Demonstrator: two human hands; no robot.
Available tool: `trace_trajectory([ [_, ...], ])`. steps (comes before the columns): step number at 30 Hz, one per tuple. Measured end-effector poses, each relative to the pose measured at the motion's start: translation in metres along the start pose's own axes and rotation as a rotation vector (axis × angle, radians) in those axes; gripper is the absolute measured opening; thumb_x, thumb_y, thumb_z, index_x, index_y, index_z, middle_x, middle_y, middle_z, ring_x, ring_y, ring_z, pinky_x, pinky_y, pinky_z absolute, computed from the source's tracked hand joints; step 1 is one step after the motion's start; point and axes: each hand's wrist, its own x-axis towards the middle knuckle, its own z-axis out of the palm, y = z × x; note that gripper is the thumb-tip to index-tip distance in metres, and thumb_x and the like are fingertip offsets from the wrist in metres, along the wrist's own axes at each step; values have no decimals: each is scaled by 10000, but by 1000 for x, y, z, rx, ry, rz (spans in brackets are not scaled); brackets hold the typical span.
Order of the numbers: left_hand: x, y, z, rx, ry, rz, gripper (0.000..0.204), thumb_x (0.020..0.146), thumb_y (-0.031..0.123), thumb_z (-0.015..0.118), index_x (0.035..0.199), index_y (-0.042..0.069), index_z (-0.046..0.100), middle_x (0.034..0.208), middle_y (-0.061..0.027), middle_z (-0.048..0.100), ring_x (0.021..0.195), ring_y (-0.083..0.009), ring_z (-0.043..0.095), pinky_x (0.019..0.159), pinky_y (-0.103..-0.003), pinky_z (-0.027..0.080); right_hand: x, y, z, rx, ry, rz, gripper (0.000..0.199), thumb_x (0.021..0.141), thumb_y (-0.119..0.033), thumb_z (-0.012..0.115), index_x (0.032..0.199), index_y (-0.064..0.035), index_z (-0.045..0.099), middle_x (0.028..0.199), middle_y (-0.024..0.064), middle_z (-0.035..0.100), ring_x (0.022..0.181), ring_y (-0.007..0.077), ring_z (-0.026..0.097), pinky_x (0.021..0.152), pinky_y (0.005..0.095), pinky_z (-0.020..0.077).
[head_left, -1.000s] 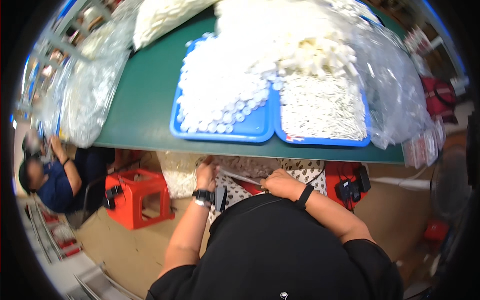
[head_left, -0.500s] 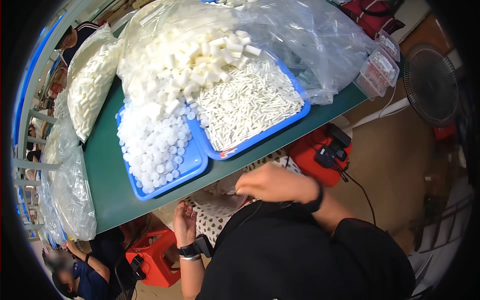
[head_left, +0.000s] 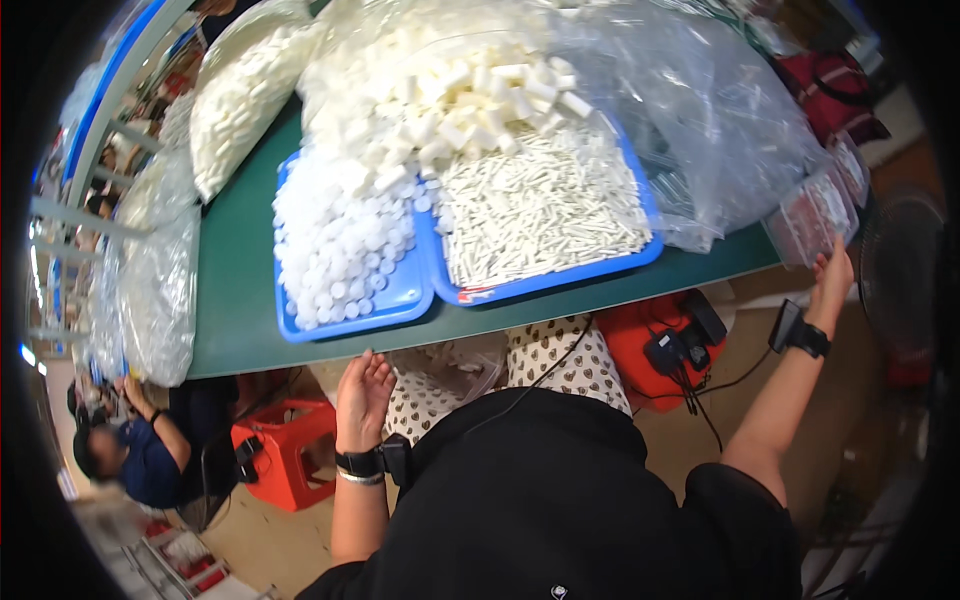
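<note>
My left hand [head_left: 364, 400] is held palm up just below the table's front edge, its fingers loosely curled and apart, with nothing seen in them. Out to the right, my right hand [head_left: 833, 282] reaches to a clear plastic box [head_left: 800, 222] with reddish contents at the table's end. Its thumb and fingers are apart at the box's near edge; whether they touch it I cannot tell. Ahead of me, a blue tray [head_left: 405, 303] holds small translucent white caps [head_left: 345, 240]. The blue tray beside it [head_left: 560, 283] holds many thin white sticks [head_left: 545, 205].
White foam cylinders [head_left: 470, 105] spill from a plastic bag behind the trays. Another full bag [head_left: 245, 100] stands left on the green table [head_left: 235, 260]. A crumpled clear bag [head_left: 700, 140] covers the right side. Red stools [head_left: 290, 455] and a fan [head_left: 905, 270] flank me; a co-worker [head_left: 150, 450] sits left.
My right hand has swung from in front of my body far out to the right, to the clear box. My left hand stays near the table edge. The whole view has turned.
</note>
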Motion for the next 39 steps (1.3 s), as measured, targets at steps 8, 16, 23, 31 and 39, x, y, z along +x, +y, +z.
trace_trajectory([
  [8,-22,5,12,227,-127,-83,199,980,265,599,971,68,631,866,-45,686,753,-132,641,692,-274,518,28,26,-34,222,-61,-138,426,920,-200,657,1247,61,575,1156,143,623,953,228,660,803,300,551],
  [16,-50,44,88,289,-716,39,318,1031,275,506,1203,17,575,1071,-86,664,959,-158,644,865,-302,523,-190,-97,32,242,-569,-331,364,979,-187,604,1272,25,571,1110,93,631,813,116,588,651,218,449],
  [23,-47,22,141,-267,-813,-32,699,976,534,497,1468,62,346,1403,-125,488,1285,-241,502,1071,-396,432,-402,-88,103,104,-1545,107,266,979,-107,542,1202,37,547,955,61,640,768,88,592,674,220,486],
  [31,-31,18,110,-488,-677,-62,769,946,646,426,1427,46,404,1344,-172,548,1210,-287,574,1012,-475,504,-431,-107,116,-206,-1806,-38,244,931,-53,601,1151,33,537,774,75,620,625,110,605,545,232,487],
  [39,-28,-15,113,-371,-686,-329,711,993,622,326,1334,25,506,1287,-164,590,1173,-291,598,999,-442,511,-453,-134,178,-22,-1458,-1006,246,843,-97,703,1035,34,622,983,180,639,896,314,628,792,355,502],
])
